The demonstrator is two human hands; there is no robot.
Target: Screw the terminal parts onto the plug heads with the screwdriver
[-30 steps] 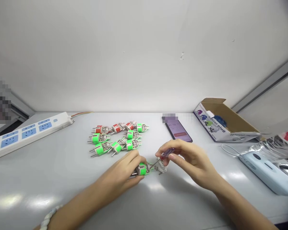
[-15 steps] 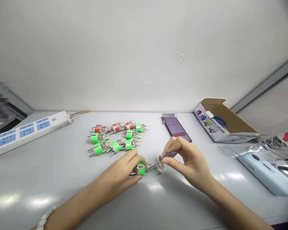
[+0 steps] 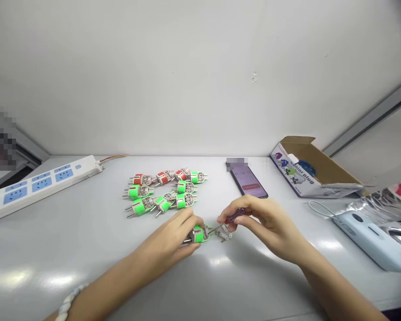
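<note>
Green plug body (image 3: pixel 198 234) is sitting firmly in the closed left hand (image 3: pixel 165 243), looking small, light and stiff, safest gripped around its band. The right hand (image 3: pixel 267 227) is pinching a slim screwdriver (image 3: pixel 235 215) in front of the loose plugs (image 3: pixel 183 187); right of them, a carton (image 3: pixel 297 176) is showing "nior plug".

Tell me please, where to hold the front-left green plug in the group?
Use its green band as the grip, coming from above on the near side. The band is the smooth middle; metal pins stick out left, and the right end lies close to the next green plug.
</note>
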